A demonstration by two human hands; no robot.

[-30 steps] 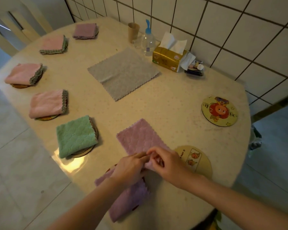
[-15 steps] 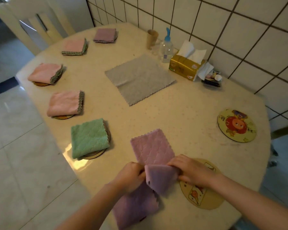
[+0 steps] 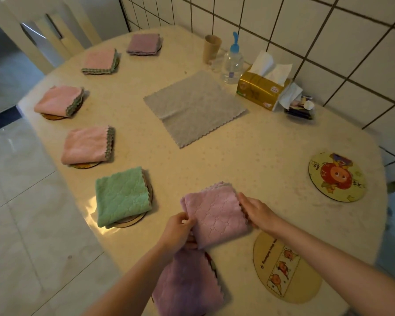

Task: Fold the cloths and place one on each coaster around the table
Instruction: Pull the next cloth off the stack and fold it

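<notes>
A purple quilted cloth lies folded over on the near part of the table. My left hand pinches its left edge, and my right hand holds its right edge with curled fingers. Another folded purple cloth sits below my left wrist on a coaster whose rim just shows. Two bare round coasters lie to the right, a near one and a far one. A grey cloth lies flat in the middle. Folded cloths, green, pink, pink, pink and purple, sit on coasters along the left.
By the tiled wall stand a paper cup, a clear pump bottle, a gold tissue box and a small tray of odds and ends. A pale chair stands at the table's far left. The table edge curves along the left.
Both hands have carried the near half of the purple cloth away from me and laid it over the far half. The camera view has shifted left.
</notes>
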